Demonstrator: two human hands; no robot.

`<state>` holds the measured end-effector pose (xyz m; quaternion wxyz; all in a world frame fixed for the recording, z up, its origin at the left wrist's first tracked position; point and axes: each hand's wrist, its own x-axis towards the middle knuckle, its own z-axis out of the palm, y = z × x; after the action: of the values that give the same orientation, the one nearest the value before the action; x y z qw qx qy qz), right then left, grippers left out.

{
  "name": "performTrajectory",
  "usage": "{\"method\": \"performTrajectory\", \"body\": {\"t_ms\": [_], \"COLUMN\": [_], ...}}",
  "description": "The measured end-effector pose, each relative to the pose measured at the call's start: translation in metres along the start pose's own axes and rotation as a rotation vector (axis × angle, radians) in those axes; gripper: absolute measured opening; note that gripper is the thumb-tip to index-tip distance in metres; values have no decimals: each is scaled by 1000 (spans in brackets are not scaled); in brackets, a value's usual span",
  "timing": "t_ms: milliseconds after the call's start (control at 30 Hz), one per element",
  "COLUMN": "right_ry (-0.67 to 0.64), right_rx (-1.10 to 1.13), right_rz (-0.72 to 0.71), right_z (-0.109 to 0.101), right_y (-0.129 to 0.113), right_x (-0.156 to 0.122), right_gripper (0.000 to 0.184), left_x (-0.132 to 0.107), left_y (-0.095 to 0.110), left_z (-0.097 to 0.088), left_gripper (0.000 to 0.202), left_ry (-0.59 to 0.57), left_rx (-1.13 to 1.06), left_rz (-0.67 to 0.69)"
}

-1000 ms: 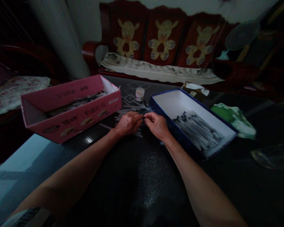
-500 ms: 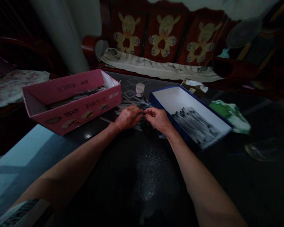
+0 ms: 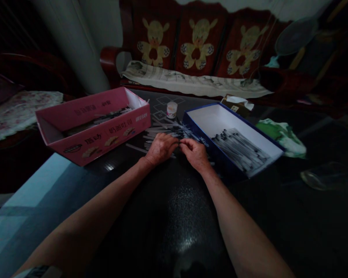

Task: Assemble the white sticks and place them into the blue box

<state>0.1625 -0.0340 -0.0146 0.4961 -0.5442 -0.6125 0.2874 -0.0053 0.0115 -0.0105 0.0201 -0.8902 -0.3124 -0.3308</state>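
My left hand [image 3: 161,148] and my right hand [image 3: 195,153] meet fingertip to fingertip over a dark glossy table [image 3: 174,216]. Both are closed in a pinch on a thin pale stick between them, too small and dim to name more closely. Just beyond the hands lies a loose pile of thin sticks [image 3: 165,131]. To the left stands a pink cardboard box [image 3: 95,125] with more sticks inside. To the right a blue box with a white inside [image 3: 220,119] holds a neat row of dark-tipped sticks [image 3: 240,150].
A small white jar [image 3: 171,109] stands behind the pile. A green and white cloth [image 3: 281,136] lies right of the blue box, with a brown packet [image 3: 237,106] behind it. A red sofa [image 3: 197,46] with animal cushions and a newspaper lines the far edge.
The view has shifted a little, so the boxes sit slightly differently in the picture. Both hands stay pinched together at the same spot, drawn slightly nearer to me.
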Motion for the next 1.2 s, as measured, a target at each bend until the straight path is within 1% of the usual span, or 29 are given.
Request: {"method": "performTrajectory", "body": {"t_ms": [67, 133, 267, 333, 400, 467, 600, 733, 933, 1100, 1133, 1200], "right_ry": [-4, -11, 18, 33, 45, 66, 78, 31, -13, -48, -44, -15], "right_rx": [-69, -149, -352, -432, -474, -471, -416, -401, -409, -462, -463, -451], "right_rz": [-50, -109, -250, -280, -278, -281, -323, -356, -343, -340, -338, -342], "right_z": [0, -1, -2, -3, -3, -4, -8, -8, -7, -7, -7, -6], "right_y": [-3, -7, -12, -12, -13, -14, -14, -9, -7, -11, -11, -11], "right_x": [-1, -2, 0, 1, 1, 1, -1, 1, 2, 1, 1, 0], "right_gripper": [21, 20, 25, 31, 36, 33, 12, 12, 9, 24, 24, 14], "left_x": [-4, -5, -2, 0, 1, 1, -1, -1, -1, 1, 1, 1], "left_y": [0, 0, 1, 1, 1, -1, -7, -8, -6, -4, -3, -3], "left_z": [-1, -2, -4, -5, -5, -5, -4, -2, 0, -3, -4, -4], "left_gripper": [24, 24, 24, 24, 24, 24, 25, 24, 26, 27, 27, 28], "left_ry": [28, 46, 36, 19, 14, 27, 36, 17, -34, -56, -59, -65], "left_rx": [-13, -30, -31, -22, -29, -37, -8, 20, 33, 26, 24, 25], "left_rz": [-10, 8, 35, 33, 29, 20, -2, 13, 33, 47, 43, 31]}}
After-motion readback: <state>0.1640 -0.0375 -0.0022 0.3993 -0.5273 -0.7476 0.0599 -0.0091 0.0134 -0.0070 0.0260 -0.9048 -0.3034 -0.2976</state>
